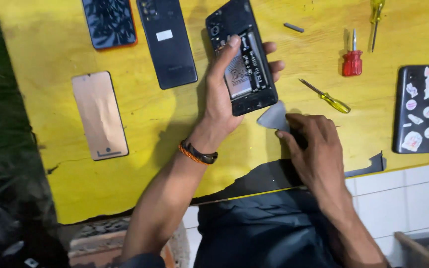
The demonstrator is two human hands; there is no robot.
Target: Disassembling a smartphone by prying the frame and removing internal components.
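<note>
My left hand [224, 94] grips an opened black phone [242, 54] with its back cover off, so the battery and inner parts show. The thumb rests on the phone's upper middle and the fingers wrap round its right side. A band of orange and black sits on that wrist. Just below the phone, my right hand [314, 144] pinches a grey triangular pick [273, 118] against the yellow table [175, 129].
On the table lie a cracked phone in an orange case [109, 22], a black phone back [167, 42], a copper-coloured panel [100, 115], a red screwdriver [352, 57], a yellow screwdriver [326, 97], another yellow one [375, 20] and a sticker-covered phone [418, 109].
</note>
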